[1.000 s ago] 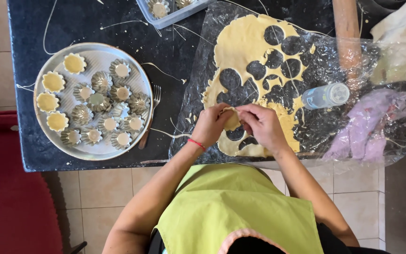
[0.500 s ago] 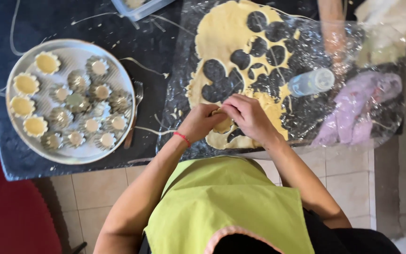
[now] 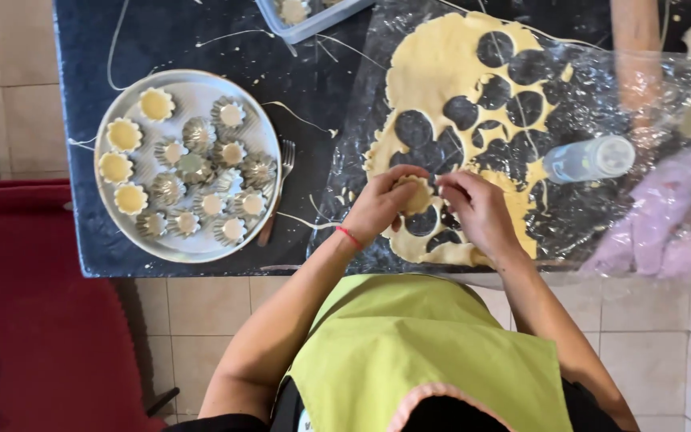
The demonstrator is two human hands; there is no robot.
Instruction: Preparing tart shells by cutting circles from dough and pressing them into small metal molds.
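Note:
My left hand holds a small round of yellow dough in a fluted tartlet mould just above the counter. My right hand meets it from the right, fingertips pressing on the round's edge. Beneath both hands lies a rolled sheet of yellow dough with several round holes cut out of it, spread on clear plastic film. A thin red band circles my left wrist.
A round grey tray at the left carries several fluted tartlet moulds, some lined with dough. A fork lies by its right rim. A clear plastic cup, a rolling pin, a lilac cloth and a container sit around the dough.
Both hands stay together on the dough round, shifting only slightly. The view has drifted, so the counter sits a little differently in frame.

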